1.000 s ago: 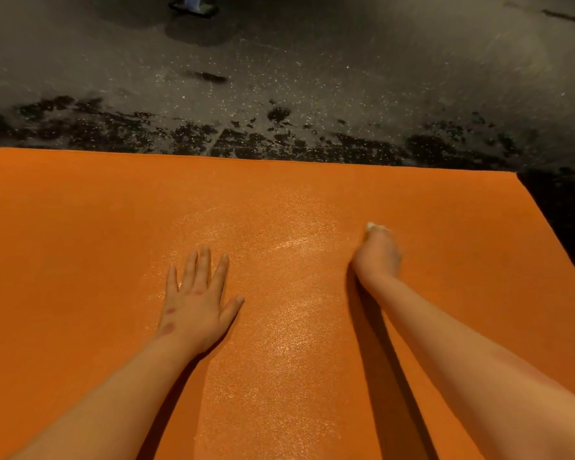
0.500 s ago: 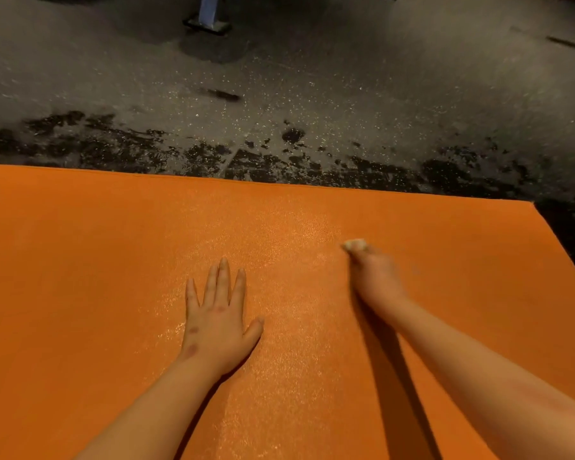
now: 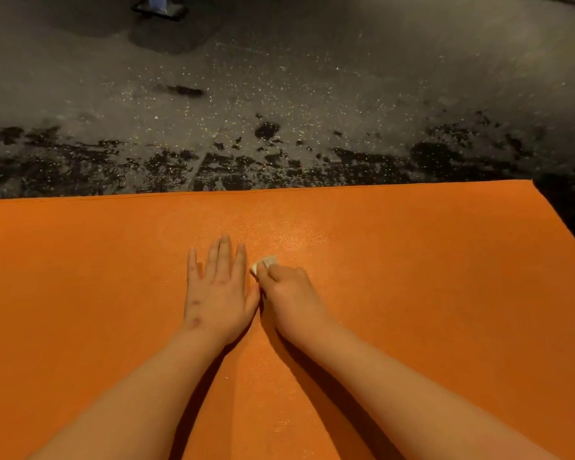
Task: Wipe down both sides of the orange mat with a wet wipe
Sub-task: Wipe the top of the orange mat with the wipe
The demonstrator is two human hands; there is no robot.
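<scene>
Two bare forearms are reaching forward over the orange mat [image 3: 412,260], which is lying flat on the floor and showing a fine grainy texture. The left hand [image 3: 218,290] is pressing flat, fingers straight. Just beside it, the right hand [image 3: 287,293] is gripping a small crumpled white wet wipe [image 3: 266,262] against the mat. Beyond the straight far edge, the dark speckled floor [image 3: 312,94] is showing wet black patches.

No writing, label, brand, number or sign can be read. The orange mat [image 3: 412,260] shows a plain surface. The wet wipe [image 3: 267,262] on it is too small to tell any print. The speckled floor [image 3: 312,78] beyond the mat's far edge bears only dark blotches.
</scene>
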